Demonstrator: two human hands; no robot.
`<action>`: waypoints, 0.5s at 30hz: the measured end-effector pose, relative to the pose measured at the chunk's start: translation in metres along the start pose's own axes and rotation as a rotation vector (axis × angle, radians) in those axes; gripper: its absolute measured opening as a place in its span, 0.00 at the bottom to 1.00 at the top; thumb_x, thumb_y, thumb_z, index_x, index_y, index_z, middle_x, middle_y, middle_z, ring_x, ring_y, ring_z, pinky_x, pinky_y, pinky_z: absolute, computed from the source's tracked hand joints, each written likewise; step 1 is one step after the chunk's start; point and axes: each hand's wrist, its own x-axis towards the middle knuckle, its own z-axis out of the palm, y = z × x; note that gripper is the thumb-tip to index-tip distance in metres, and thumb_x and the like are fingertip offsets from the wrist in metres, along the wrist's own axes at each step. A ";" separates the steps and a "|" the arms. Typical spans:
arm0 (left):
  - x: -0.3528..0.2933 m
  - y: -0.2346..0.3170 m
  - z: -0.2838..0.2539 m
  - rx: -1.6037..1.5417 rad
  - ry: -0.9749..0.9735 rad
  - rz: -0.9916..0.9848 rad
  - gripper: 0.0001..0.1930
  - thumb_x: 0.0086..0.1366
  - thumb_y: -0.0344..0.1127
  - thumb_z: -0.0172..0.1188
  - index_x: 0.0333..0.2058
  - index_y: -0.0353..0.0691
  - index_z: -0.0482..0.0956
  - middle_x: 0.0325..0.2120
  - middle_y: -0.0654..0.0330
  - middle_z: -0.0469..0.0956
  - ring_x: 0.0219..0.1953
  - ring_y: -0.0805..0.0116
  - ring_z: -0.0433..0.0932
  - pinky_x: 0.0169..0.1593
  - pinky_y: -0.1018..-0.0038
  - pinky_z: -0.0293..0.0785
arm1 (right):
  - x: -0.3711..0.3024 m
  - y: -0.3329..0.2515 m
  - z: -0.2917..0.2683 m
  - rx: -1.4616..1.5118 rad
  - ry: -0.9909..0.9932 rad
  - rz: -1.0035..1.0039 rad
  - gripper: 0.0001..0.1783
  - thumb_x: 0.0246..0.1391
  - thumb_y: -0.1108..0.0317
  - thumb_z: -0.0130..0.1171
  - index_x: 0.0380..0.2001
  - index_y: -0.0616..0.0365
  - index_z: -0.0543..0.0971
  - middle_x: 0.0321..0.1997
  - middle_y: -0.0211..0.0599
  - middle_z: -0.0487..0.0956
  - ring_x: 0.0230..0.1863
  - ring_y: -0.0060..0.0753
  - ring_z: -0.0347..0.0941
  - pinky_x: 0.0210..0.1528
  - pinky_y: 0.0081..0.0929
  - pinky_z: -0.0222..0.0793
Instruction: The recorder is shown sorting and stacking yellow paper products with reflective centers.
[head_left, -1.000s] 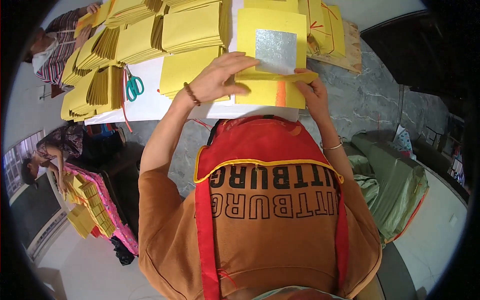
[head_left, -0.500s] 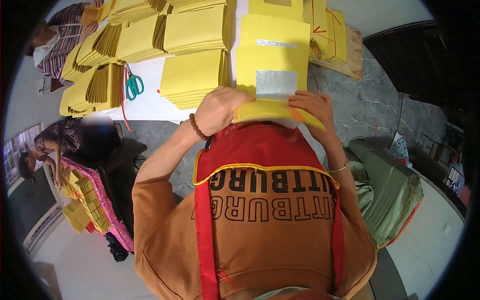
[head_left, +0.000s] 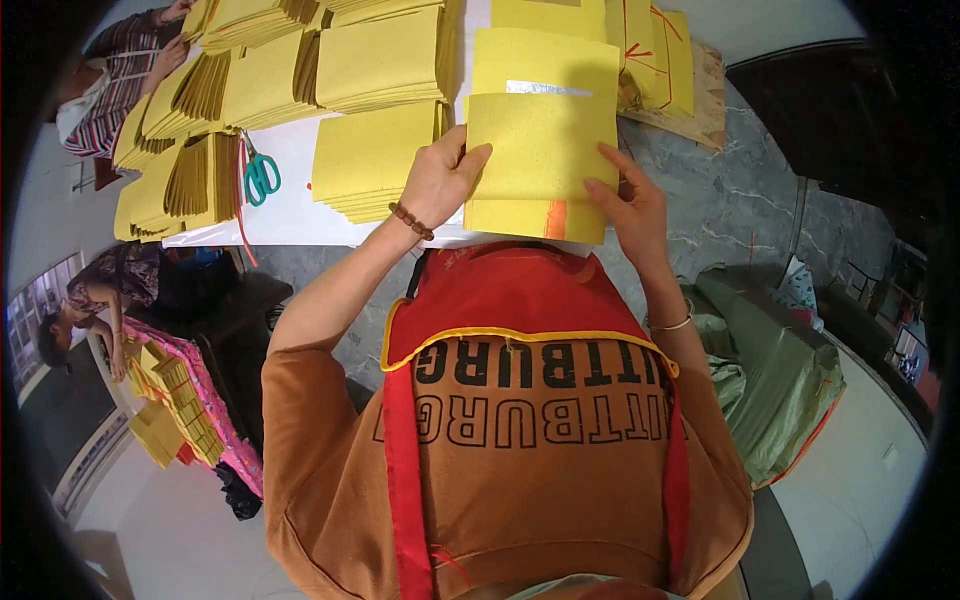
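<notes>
In front of me, at the near table edge, a yellow paper sheet (head_left: pixel 540 150) lies folded over, with a lower flap bearing an orange strip. My left hand (head_left: pixel 442 182) pinches its left edge, thumb on top and fingers curled. At the right edge my right hand (head_left: pixel 637 212) has thumb and index finger apart, the thumb touching the paper. Beyond it lie overlapping yellow sheets (head_left: pixel 545 60), one showing a strip of silver. Left of my left hand sits a fanned stack of folded yellow papers (head_left: pixel 375 150).
More yellow stacks (head_left: pixel 380 60) fill the table's left side. Teal-handled scissors (head_left: pixel 262 178) lie beside a red string. Tied yellow bundles (head_left: pixel 665 65) rest on a board at right. One person (head_left: pixel 125 85) handles papers at far left; another (head_left: pixel 105 300) works by a pink-edged box.
The front sheet's silver square is now covered by folded paper. Both hands have moved up and slightly apart, to the sheet's sides.
</notes>
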 end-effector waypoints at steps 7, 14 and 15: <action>0.007 -0.002 0.001 -0.066 -0.039 -0.052 0.13 0.60 0.35 0.56 0.26 0.32 0.64 0.13 0.53 0.66 0.15 0.65 0.63 0.21 0.68 0.61 | 0.004 0.000 0.001 0.004 0.029 0.076 0.25 0.49 0.73 0.60 0.53 0.63 0.71 0.39 0.36 0.78 0.35 0.18 0.73 0.37 0.18 0.70; 0.008 0.010 0.001 -0.331 -0.060 -0.146 0.16 0.62 0.31 0.57 0.47 0.35 0.65 0.22 0.63 0.74 0.21 0.82 0.68 0.22 0.81 0.62 | 0.007 0.005 0.001 -0.027 0.066 0.076 0.25 0.48 0.73 0.60 0.52 0.62 0.72 0.35 0.35 0.79 0.31 0.17 0.72 0.34 0.17 0.69; 0.007 0.013 -0.002 -0.329 -0.062 -0.143 0.16 0.62 0.31 0.57 0.47 0.35 0.65 0.22 0.63 0.74 0.21 0.82 0.68 0.22 0.81 0.62 | 0.008 0.008 0.001 -0.029 0.066 0.079 0.25 0.48 0.72 0.61 0.52 0.61 0.73 0.34 0.35 0.79 0.30 0.16 0.72 0.34 0.17 0.69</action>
